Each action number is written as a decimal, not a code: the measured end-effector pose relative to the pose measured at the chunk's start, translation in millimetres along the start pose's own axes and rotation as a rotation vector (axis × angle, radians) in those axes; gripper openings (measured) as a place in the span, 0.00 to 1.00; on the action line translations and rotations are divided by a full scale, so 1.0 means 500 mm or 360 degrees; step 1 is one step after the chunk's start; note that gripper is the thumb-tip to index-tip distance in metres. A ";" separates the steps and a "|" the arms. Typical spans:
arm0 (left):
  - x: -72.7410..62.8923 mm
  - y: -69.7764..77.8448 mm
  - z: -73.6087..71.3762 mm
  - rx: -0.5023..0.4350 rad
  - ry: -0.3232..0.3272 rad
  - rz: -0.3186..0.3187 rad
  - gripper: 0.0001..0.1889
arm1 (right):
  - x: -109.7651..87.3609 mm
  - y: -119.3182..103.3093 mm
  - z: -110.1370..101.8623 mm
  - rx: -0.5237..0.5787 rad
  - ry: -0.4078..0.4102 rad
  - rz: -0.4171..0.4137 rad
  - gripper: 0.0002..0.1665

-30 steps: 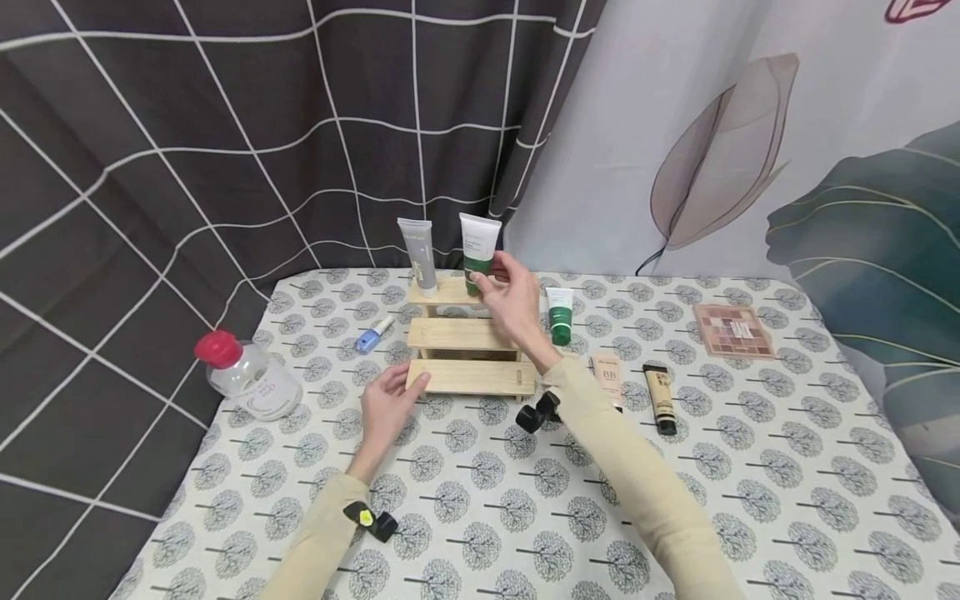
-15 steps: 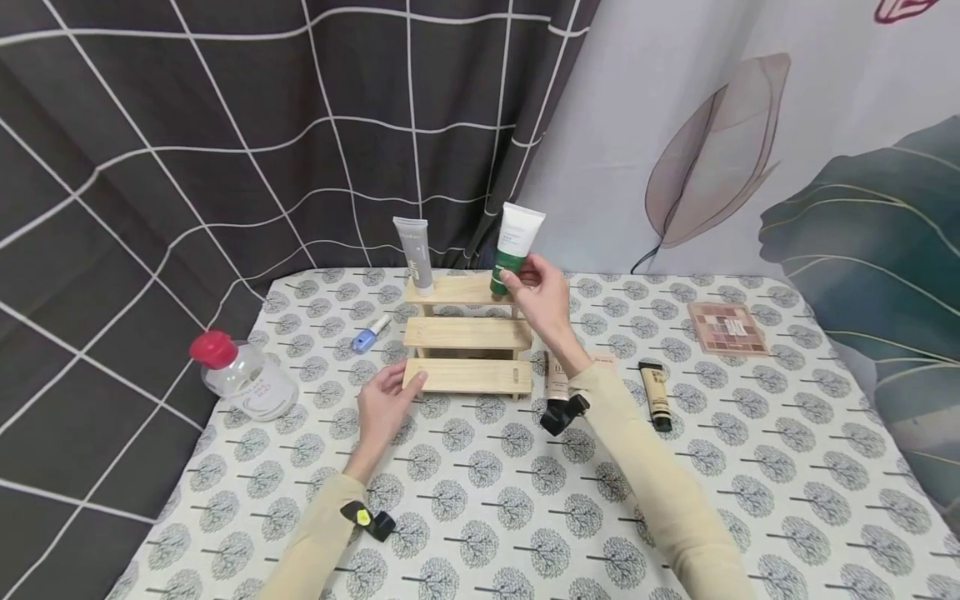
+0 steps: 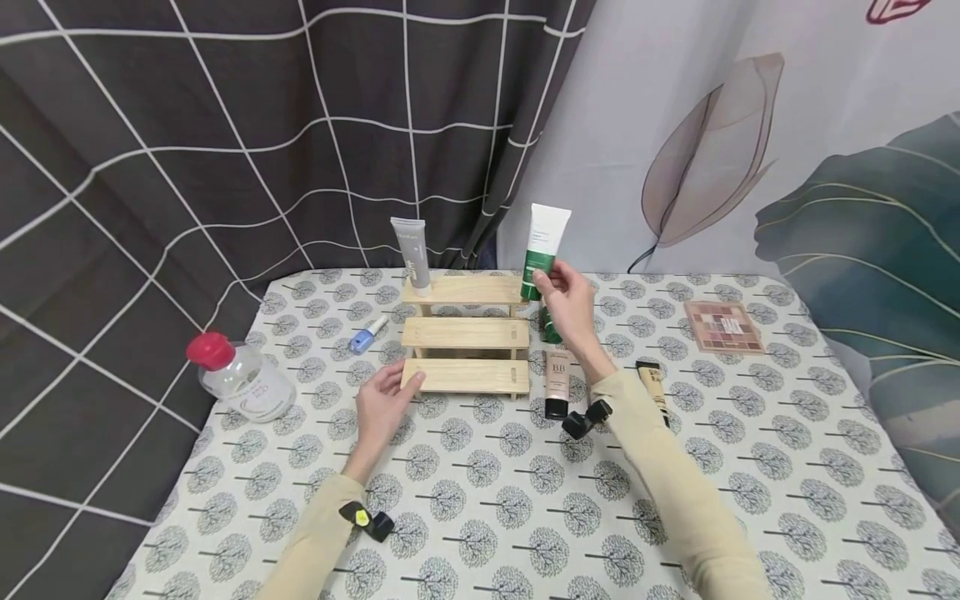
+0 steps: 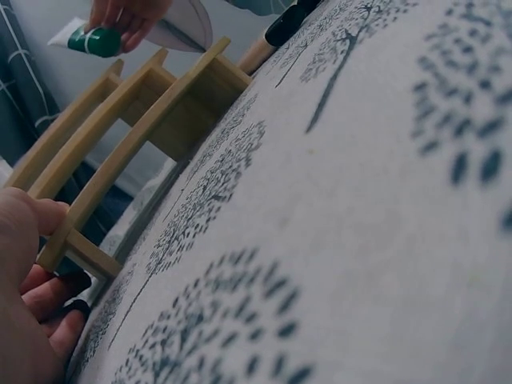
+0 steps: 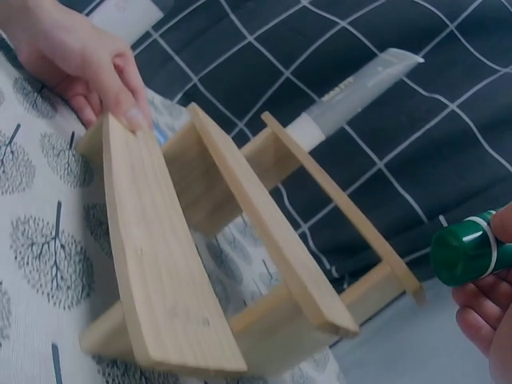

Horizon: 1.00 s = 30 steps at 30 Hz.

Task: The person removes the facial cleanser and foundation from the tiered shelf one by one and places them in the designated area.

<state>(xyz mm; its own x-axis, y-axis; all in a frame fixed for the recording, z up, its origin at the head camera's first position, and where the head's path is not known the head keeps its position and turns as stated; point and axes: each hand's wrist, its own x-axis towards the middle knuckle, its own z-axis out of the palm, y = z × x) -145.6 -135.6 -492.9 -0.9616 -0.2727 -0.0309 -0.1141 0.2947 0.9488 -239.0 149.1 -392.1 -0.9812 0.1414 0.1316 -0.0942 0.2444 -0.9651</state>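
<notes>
A three-tier wooden stand (image 3: 465, 333) sits on the table, and my left hand (image 3: 385, 407) grips the left end of its lowest tier. The left wrist view shows the thumb (image 4: 50, 214) on top and the fingers below the board. My right hand (image 3: 572, 308) holds a white and green squeeze tube (image 3: 546, 237), cap down, by its green part. This tube is just off the right end of the top tier; a gap shows between them in the right wrist view. On the top tier's left end stands a grey tube (image 3: 412, 254), cap down.
Behind my right hand, a second green tube (image 3: 551, 329) is mostly hidden. A BB cream tube (image 3: 557, 383), a yellow tube (image 3: 652, 387) and an eyeshadow palette (image 3: 724, 327) lie to the right. Left are a blue-and-white small bottle (image 3: 367, 335) and a red-capped clear bottle (image 3: 251, 383).
My right hand has carried the white and green tube rightward, from above the top tier to beyond its right end. The left hand keeps its grip on the stand.
</notes>
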 end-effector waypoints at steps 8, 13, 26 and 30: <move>0.002 -0.005 -0.001 0.0019 0.0007 0.0001 0.27 | 0.003 0.021 -0.030 0.0041 -0.0009 0.0110 0.26; 0.001 -0.006 -0.001 0.0023 0.0012 -0.0002 0.27 | 0.005 0.038 -0.046 0.0000 0.0023 0.0151 0.26; 0.001 0.001 0.000 0.0026 0.0008 0.0000 0.27 | 0.013 0.092 -0.093 -0.0286 0.0093 0.0299 0.27; -0.001 0.004 -0.001 0.0016 -0.0007 -0.0021 0.28 | 0.011 0.109 -0.104 -0.0348 0.0086 0.0369 0.29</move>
<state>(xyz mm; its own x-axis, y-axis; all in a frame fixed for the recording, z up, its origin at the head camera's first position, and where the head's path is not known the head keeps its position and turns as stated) -145.4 -135.4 -490.9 -0.9612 -0.2723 -0.0446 -0.1289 0.3002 0.9451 -241.0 213.1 -432.4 -0.9613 0.2668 -0.0682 0.1747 0.3993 -0.9000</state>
